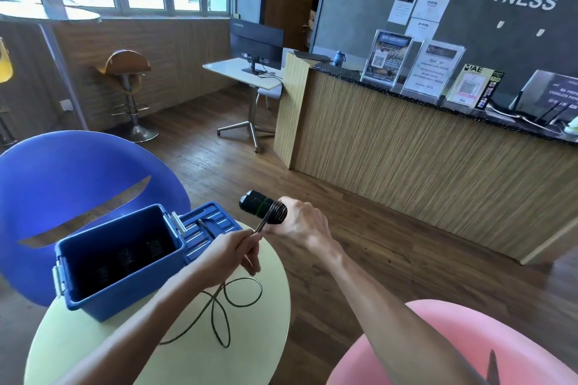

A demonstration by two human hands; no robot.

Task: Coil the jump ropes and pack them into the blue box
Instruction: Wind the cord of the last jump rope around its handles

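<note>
On the near round table [266, 306]: loose rope [225, 303] lies looped. Left hand [233, 251] pinches the rope just above it. Right hand [300, 222] grips the black handles [261, 208], rope wound round them. Blue box [93, 291] sits left, open, dark coils inside, lid [212, 225] behind. Blue chair [62, 172] beyond; reception counter [406, 147] far right.

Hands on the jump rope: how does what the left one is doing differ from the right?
The left hand pinches the thin rope cord low over the round table; the right hand grips the black handles, raised higher, beyond the table's edge. Loose cord trails from the left hand onto the table; at the right, cord is wound round the handles. Both hold the same rope, beside the open blue box.
</note>
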